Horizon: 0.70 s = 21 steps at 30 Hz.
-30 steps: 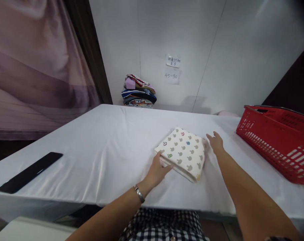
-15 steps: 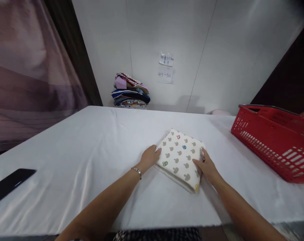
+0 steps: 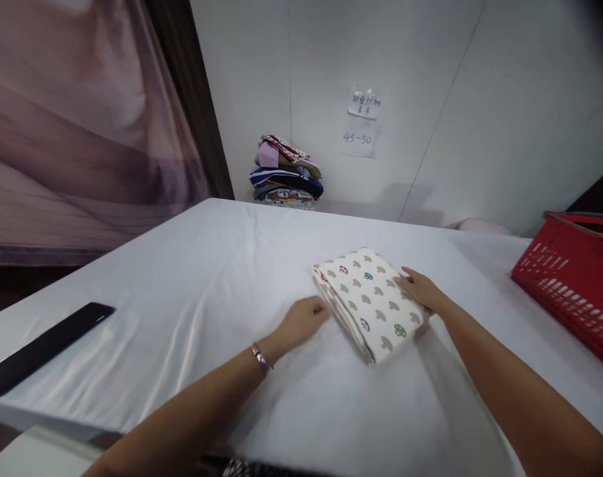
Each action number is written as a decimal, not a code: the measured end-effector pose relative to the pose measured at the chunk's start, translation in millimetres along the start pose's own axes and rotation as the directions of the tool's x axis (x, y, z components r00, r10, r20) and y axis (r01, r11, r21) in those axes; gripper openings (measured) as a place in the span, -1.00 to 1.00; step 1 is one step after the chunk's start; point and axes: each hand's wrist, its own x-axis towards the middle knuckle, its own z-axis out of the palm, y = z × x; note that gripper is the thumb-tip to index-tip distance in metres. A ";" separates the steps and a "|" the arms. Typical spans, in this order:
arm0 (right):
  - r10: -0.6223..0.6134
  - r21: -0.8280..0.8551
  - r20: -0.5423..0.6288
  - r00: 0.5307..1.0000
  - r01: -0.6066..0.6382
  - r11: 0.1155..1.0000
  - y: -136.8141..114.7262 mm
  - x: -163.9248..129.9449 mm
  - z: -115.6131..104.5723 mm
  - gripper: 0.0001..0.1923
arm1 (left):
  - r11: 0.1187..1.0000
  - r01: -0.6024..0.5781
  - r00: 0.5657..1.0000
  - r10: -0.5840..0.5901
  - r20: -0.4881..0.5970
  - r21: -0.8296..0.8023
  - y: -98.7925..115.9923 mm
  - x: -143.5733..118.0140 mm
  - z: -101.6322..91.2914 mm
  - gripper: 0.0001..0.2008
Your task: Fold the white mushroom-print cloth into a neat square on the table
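A folded cream cloth [image 3: 368, 301] printed with small mushroom shapes lies on the white table [image 3: 207, 291]. My left hand [image 3: 301, 321], a bracelet at its wrist, rests on the table against the cloth's left folded edge, fingers curled. My right hand [image 3: 421, 291] lies flat on the cloth's right side, fingers spread over the top. Neither hand lifts the cloth.
A stack of folded clothes [image 3: 287, 173] sits at the far edge against the wall, under two paper notes [image 3: 362, 122]. A red plastic basket [image 3: 577, 278] stands at the right. A long black flat object [image 3: 43, 348] lies near the table's left front edge.
The cloth has turned so its long side runs away from me. My left hand slid down along its left edge; my right hand moved from the right edge onto the top.
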 end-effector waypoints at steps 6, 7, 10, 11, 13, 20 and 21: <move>0.130 -0.098 -0.046 0.991 -0.134 0.986 20.2 -45.2 -11.4 -0.17 | 0.970 -0.145 0.963 0.184 -0.199 0.193 -27.9 79.7 -36.9 -0.51; 0.143 -0.086 -0.051 0.988 -0.147 0.985 21.1 -49.0 -10.5 -0.16 | 0.980 -0.136 0.975 0.158 -0.153 0.148 -29.2 89.7 -37.9 -0.48; 0.173 -0.030 -0.026 0.985 -0.174 0.984 23.0 -48.2 -6.8 -0.16 | 0.996 -0.093 0.995 0.093 0.021 0.012 -28.3 104.8 -38.2 -0.56; 0.163 -0.008 -0.009 0.987 -0.164 0.987 23.9 -43.4 -6.6 -0.17 | 0.996 -0.085 0.995 0.085 0.048 -0.001 -27.3 104.5 -37.9 -0.60; 0.120 0.022 0.021 0.993 -0.120 0.992 25.0 -27.3 -8.9 -0.20 | 0.996 -0.083 0.996 0.082 0.040 0.022 -25.0 96.2 -35.6 -0.66; -0.110 -0.168 -0.150 0.983 0.085 0.982 -2.3 34.8 -17.6 -0.42 | 0.971 -0.164 0.985 0.171 -0.027 0.176 -23.8 30.9 -9.7 -0.72; -0.118 -0.169 -0.172 0.978 0.089 0.982 -9.7 33.0 -15.9 -0.48 | 0.968 -0.177 0.982 0.186 -0.041 0.176 -25.0 24.7 -7.4 -0.70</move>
